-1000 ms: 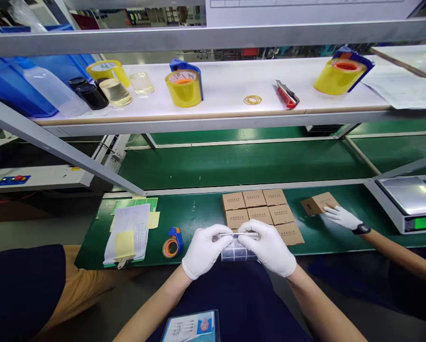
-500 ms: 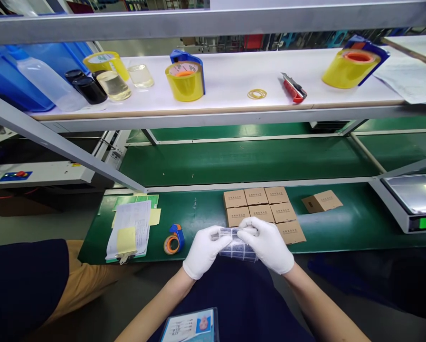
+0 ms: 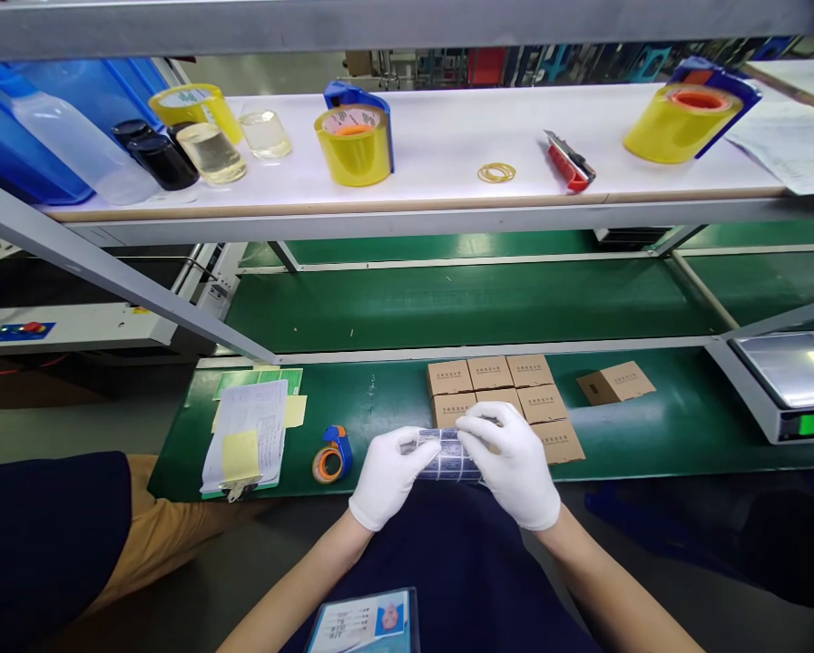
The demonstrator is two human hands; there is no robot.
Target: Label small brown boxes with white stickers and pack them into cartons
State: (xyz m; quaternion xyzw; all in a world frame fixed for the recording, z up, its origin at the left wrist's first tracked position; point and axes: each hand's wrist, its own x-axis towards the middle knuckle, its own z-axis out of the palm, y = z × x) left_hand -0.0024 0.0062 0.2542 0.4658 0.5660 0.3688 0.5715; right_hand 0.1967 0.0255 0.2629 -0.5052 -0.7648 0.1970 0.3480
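A curled sheet of labels (image 3: pixel 449 458), printed with small dark squares in a grid, is held at the table's front edge. My left hand (image 3: pixel 391 476), in a white glove, pinches its left end between thumb and fingers. At the upper right of the sheet, my gloved right hand (image 3: pixel 508 461) has thumb and fingertips closed together on its edge; whether a single label is between them is too small to tell. Just behind both hands sit several small brown boxes (image 3: pixel 492 374) in a block, partly hidden by the right hand.
A tape dispenser (image 3: pixel 331 455) and a clipboard with papers (image 3: pixel 247 435) lie to the left. To the right are a single box (image 3: pixel 616 383) and a scale (image 3: pixel 788 381). The shelf (image 3: pixel 434 163) above carries tape rolls, a cutter (image 3: pixel 570 161), rubber bands and bottles. Another person's leg (image 3: pixel 168 526) shows at left.
The label sheet has rolled up more, so less of it hangs below my hands. My right hand's fingers have lifted slightly at its upper edge. The view has tilted a little.
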